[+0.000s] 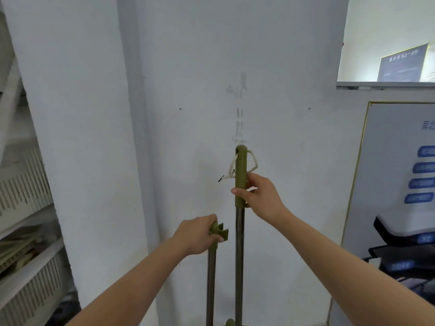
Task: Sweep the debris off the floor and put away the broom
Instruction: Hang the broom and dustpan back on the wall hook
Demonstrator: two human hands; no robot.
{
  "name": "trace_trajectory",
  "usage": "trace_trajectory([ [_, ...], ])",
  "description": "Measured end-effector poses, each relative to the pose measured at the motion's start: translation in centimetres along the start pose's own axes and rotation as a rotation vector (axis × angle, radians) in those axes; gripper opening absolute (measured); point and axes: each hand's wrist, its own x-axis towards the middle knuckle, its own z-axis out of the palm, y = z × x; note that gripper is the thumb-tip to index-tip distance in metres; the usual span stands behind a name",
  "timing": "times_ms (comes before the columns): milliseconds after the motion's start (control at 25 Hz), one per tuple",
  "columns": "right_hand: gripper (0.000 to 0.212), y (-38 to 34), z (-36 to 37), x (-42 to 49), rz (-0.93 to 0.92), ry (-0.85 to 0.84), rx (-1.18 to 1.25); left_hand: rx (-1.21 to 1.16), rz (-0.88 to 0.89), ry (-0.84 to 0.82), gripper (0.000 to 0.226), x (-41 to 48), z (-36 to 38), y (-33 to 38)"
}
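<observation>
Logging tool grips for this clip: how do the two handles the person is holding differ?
The taller handle, in the right hand, reaches higher than the shorter handle in the left hand. The taller handle ends in a rounded cap with a white cord looped through it; the shorter handle ends in a notched clip, no cord. Both stand upright, olive-green grips on metal poles, near the white wall.
</observation>
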Motion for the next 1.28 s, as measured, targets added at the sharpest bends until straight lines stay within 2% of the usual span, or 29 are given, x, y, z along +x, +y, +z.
trace_trajectory([
  [200, 0.028, 0.5, 2.2, 3.0, -0.023, -0.03, -0.045, -0.048, 0.04, -0.061, 0.028, 3.1, 0.1, -1.3],
  [440, 0.032, 1.4, 2.8, 5.8, -0.063, -0.087, -0.123, -0.011, 0.019, -0.005, 0.034, 5.8, 0.4, -2.0],
  [640, 0.029, 1.2, 2.7, 7.7, -0.086, -0.036, -0.184, 0.01, -0.004, 0.042, 0.035, 7.4, 0.1, -1.4],
  [800, 0.03, 1.7, 2.9, 8.3, -0.037, -0.001, -0.19, -0.017, -0.038, 0.062, 0.032, 8.5, 0.7, -0.7],
  [1000, 0.031, 2.3, 3.8, 8.4, -0.017, -0.006, -0.205, -0.04, -0.103, 0.046, 0.03, 9.8, 1.6, -0.1],
  [1280, 0.025, 1.4, 3.8, 8.8, -0.046, -0.016, -0.198, -0.054, -0.094, 0.074, 0.034, 10.4, 0.8, -0.5],
])
